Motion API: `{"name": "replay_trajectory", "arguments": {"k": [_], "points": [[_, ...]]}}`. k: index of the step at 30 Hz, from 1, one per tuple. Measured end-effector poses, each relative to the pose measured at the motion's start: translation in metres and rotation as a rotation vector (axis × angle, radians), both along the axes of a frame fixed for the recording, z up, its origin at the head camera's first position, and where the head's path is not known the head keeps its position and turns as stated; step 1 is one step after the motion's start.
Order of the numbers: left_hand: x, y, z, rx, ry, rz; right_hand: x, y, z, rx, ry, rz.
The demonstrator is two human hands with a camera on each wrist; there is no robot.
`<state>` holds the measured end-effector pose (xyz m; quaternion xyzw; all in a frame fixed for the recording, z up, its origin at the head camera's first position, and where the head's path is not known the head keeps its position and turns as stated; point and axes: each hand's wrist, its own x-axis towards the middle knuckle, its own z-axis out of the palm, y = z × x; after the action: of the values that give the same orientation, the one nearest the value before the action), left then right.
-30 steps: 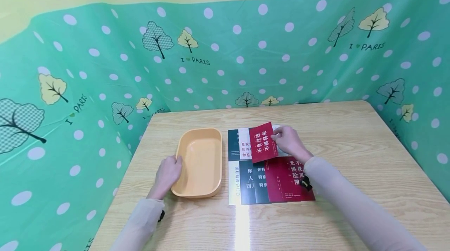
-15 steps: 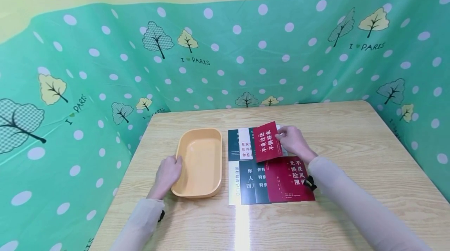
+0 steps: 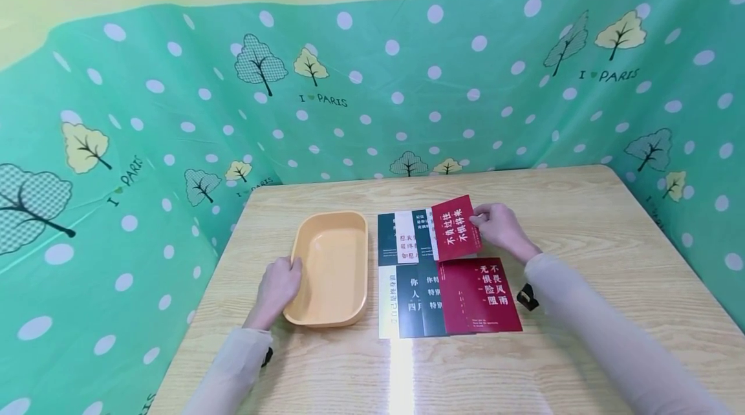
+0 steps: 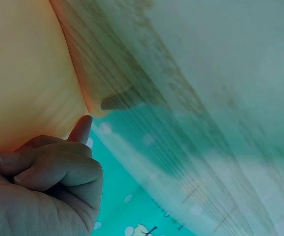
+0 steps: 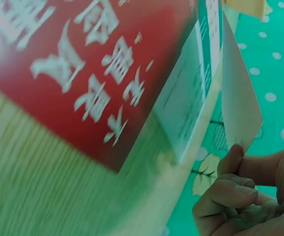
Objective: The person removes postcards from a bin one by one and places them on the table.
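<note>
My left hand [image 3: 279, 289] grips the left rim of an orange plastic tub [image 3: 334, 266]; in the left wrist view its curled fingers [image 4: 63, 167] lie against the tub's wall [image 4: 29, 73]. My right hand [image 3: 499, 229] pinches the right edge of a red card [image 3: 454, 231] with white characters, between thumb and fingers. That card is tilted and raised above the upper row of cards; the right wrist view shows its pale back [image 5: 238, 93]. Below lies another red card [image 3: 491, 298], flat, at the right end of the lower row.
Overlapping dark green cards [image 3: 412, 302] and white cards [image 3: 388, 311] form two rows right of the tub. Everything stands on a wood-grain table [image 3: 326, 376]. A green dotted curtain [image 3: 401, 92] encloses the table's back and sides.
My right hand has moved right with the red card, uncovering more green and white cards in the upper row. My left hand and the tub have stayed put.
</note>
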<state>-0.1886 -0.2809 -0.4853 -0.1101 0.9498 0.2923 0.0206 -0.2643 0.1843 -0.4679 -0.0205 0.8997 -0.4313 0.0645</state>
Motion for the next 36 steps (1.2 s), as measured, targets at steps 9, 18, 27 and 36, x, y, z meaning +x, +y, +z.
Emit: {"name": "replay_trajectory", "arguments": {"k": [9,18,27,36], "points": [[0.0,0.002,0.001,-0.007,-0.004,0.004,-0.011,0.028,-0.012,0.033,-0.017,0.008],[0.0,0.001,0.001,-0.015,0.005,0.004,-0.011,0.042,-0.017,0.013,-0.043,0.008],[-0.001,0.001,0.0,-0.025,-0.006,0.012,-0.015,0.044,-0.025,0.013,-0.047,0.018],[0.0,0.0,-0.001,-0.011,-0.01,0.015,-0.018,0.045,-0.037,0.032,-0.011,0.032]]}}
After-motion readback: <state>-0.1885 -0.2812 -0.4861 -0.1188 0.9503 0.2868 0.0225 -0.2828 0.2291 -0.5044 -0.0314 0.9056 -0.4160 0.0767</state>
